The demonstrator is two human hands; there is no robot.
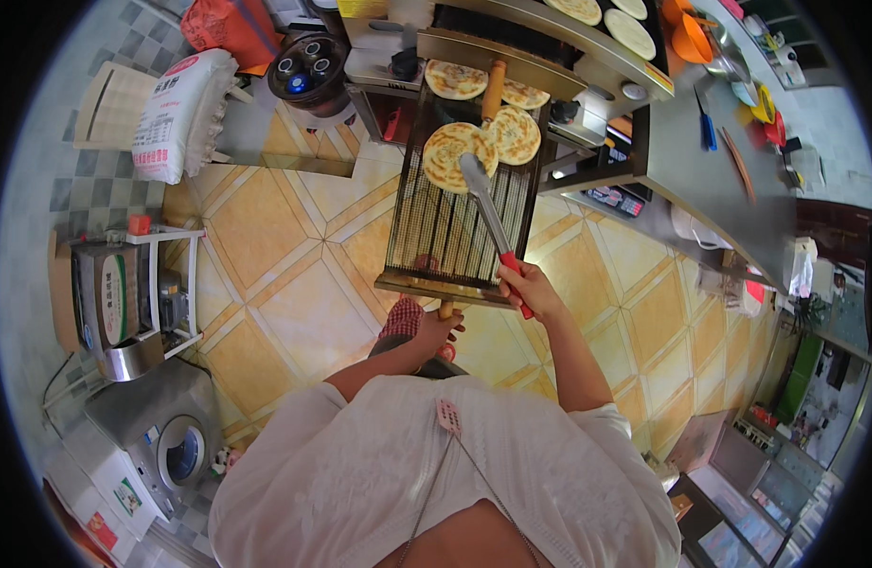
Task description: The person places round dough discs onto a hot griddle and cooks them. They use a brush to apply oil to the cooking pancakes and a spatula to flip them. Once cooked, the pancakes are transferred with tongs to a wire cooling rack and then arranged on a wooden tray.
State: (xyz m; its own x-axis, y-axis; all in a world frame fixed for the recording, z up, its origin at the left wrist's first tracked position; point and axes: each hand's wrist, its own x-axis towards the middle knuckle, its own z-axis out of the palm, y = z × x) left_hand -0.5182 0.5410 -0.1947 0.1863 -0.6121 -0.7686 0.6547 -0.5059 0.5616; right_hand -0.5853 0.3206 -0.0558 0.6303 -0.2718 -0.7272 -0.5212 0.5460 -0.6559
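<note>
Right grip (529, 289) clenched round red-handled tongs (490, 213) — tip over front-left browned flatbread (445, 151), well ahead of grip on wire rack (436, 227). Left grip (436, 331) at near wooden handle (445, 309) (can't tell whether closed).

From my end, the tongs (491, 213) at one o'clock look like smooth, shiny metal, their red grips (509, 260) like plastic. Toward twelve I see a metal rack (409, 232), a wooden handle (494, 90) with a smooth finish, and flatbreads (447, 168) with a matt, slightly rough crust. At two, the worktop (725, 180) is metal with a soft sheen; at ten, the sack (176, 118) looks like creased plastic. I get glossy floor tiles (256, 251) at nine, matt shirt cloth (360, 464) at six.
</note>
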